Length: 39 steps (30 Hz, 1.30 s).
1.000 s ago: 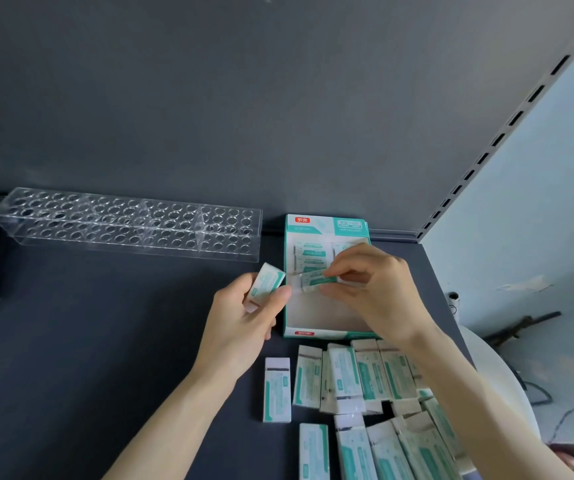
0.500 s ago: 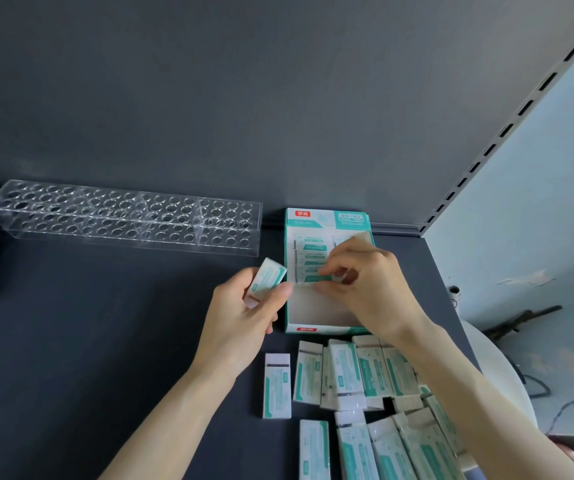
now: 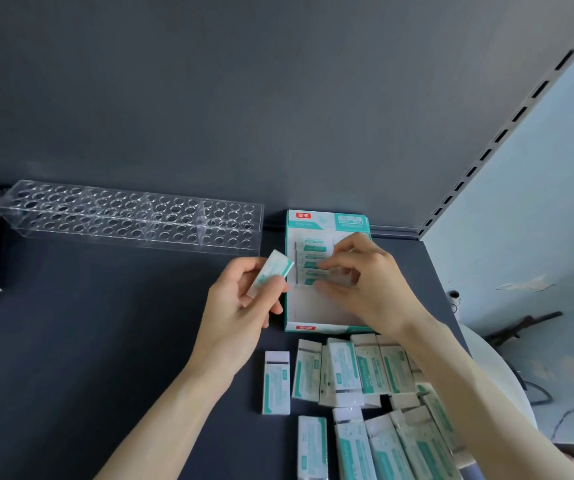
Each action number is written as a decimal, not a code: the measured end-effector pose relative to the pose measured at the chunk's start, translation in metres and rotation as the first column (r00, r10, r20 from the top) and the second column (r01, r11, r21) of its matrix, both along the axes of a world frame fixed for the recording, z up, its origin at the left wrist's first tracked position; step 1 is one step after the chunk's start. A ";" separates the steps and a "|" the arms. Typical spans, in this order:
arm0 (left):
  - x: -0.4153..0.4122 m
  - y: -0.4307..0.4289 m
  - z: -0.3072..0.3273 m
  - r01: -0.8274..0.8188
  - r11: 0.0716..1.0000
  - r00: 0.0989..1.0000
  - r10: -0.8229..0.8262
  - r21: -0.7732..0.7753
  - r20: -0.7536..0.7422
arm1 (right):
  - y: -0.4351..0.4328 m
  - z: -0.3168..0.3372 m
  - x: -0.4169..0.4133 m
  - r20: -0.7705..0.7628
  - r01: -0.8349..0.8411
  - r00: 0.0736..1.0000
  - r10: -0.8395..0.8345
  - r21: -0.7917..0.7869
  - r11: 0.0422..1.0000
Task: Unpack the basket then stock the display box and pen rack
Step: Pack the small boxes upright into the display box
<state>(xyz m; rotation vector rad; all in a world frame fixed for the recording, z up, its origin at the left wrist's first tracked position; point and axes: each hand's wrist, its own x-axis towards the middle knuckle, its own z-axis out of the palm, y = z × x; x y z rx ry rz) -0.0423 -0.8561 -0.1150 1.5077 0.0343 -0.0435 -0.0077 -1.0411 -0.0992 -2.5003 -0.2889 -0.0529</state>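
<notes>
Fingers (image 3: 334, 262) of the right hand (image 3: 372, 285) curl in narrow, pinching a teal-and-white eraser (image 3: 313, 274) inside the display box (image 3: 327, 328), just below 2 others at its far end. The left hand (image 3: 240, 313), just beside the box, grips a second eraser (image 3: 271, 276), tilted, btwn thumb & fingers. Loose erasers (image 3: 347, 372) lie on the shelf (image 3: 88, 323) near the box front; the clear pen rack (image 3: 133, 216) sits rear left.
</notes>
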 end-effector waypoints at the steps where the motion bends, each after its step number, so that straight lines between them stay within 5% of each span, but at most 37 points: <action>1: 0.000 0.000 0.001 -0.007 1.000 1.000 0.007 -0.005 0.029 | 0.000 0.004 -0.001 -0.004 0.028 1.000 -0.028 0.106 0.994; 6: -0.001 -0.004 0.002 0.027 1.000 0.987 -0.025 -0.011 0.160 | 0.004 0.024 -0.014 -0.178 -0.006 0.973 0.148 0.622 0.783; 15: -0.004 -0.006 0.001 0.213 0.976 0.961 -0.202 -0.038 0.189 | -0.008 0.020 -0.025 -0.190 0.013 0.971 0.146 0.648 0.762; 18: -0.005 -0.008 0.000 0.174 0.982 0.963 -0.186 0.077 0.196 | -0.014 0.017 -0.027 -0.146 -0.043 0.977 0.156 0.580 0.813; 21: -0.007 -0.007 -0.004 0.011 0.930 0.971 -0.097 0.368 0.218 | -0.025 0.015 -0.027 -0.059 0.018 0.998 0.012 0.477 0.879; 23: -0.007 -0.006 -0.007 0.041 0.898 0.986 -0.108 0.439 0.129 | -0.035 0.014 -0.026 0.032 0.057 0.997 -0.071 0.332 0.942; 30: -0.007 -0.008 -0.012 0.177 0.846 0.980 -0.200 0.503 -0.009 | -0.040 0.005 -0.022 0.096 0.106 0.990 -0.100 -0.064 0.992; 39: -0.007 -0.009 -0.013 0.148 0.845 0.983 -0.181 0.514 0.014 | -0.032 -0.002 -0.012 0.120 0.044 0.993 -0.010 -0.288 0.957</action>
